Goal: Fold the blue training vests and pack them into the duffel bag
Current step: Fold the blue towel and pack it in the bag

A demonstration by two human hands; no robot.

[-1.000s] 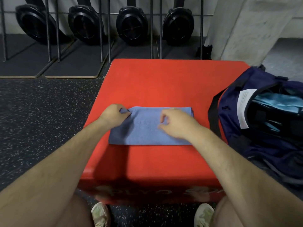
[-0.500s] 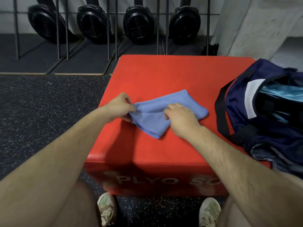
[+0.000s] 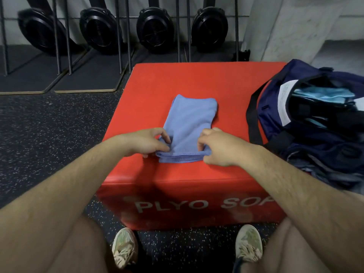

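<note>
The blue training vest lies in the middle of the frame, on top of the red plyo box. It is folded into a narrow long shape that runs from the near edge toward the upper part of the frame. The near end shows several layers, one over the other.

The left hand is at the near left corner of the vest. Its grip is closed on the cloth, thumb and fingers pinching the folded edge. The right hand is at the near right corner, and its grip also pinches the vest edge between thumb and fingers. Both hands rest low on the box top.

The duffel bag is dark navy and stands at the right of the frame, partly on the right edge of the box. Its mouth is open. Inside it some lighter blue cloth is visible, and a white label is on the inner side.

In the upper left of the frame, black round machines stand in a row on the dark speckled floor. At the bottom, two light shoes show.
</note>
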